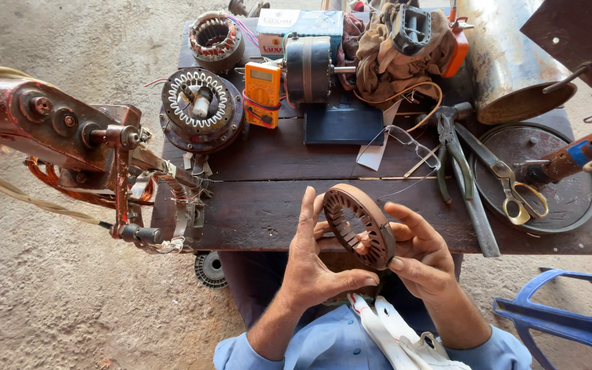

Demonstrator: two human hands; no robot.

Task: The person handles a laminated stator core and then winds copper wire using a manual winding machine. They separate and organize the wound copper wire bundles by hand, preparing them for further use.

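Overhead view of a dark wooden desk [268,205] w/ motor parts. Far left: a rusty red coil-winding machine [70,137] juts in over the desk's left edge, copper wire hanging from it. Next right, on the desk: a round stator w/ white windings [201,109], and behind it a smaller stator w/ copper windings [215,40]. An orange multimeter [262,94] leans just beside a dark electric motor [308,68], w/ a cardboard box [299,26] behind. Front centre, at the desk's near edge: the left hand [313,264] has fingers held up straight against the left side of a bare brown stator core [359,225], thumb curled under its lower rim; the right hand [419,257] wraps loosely around the right side, thumb touching the core's lower edge. The core is tilted, held between both hands, clear of the desk top. Behind it lie clear safety glasses [412,144]. Further right: a brown rag [395,62], pliers [453,147], scissors w/ gold handles [515,192] on a round metal plate [556,202], and a metal cylinder [508,55]. Bottom right: a blue plastic chair [570,315] on the concrete floor [70,308].
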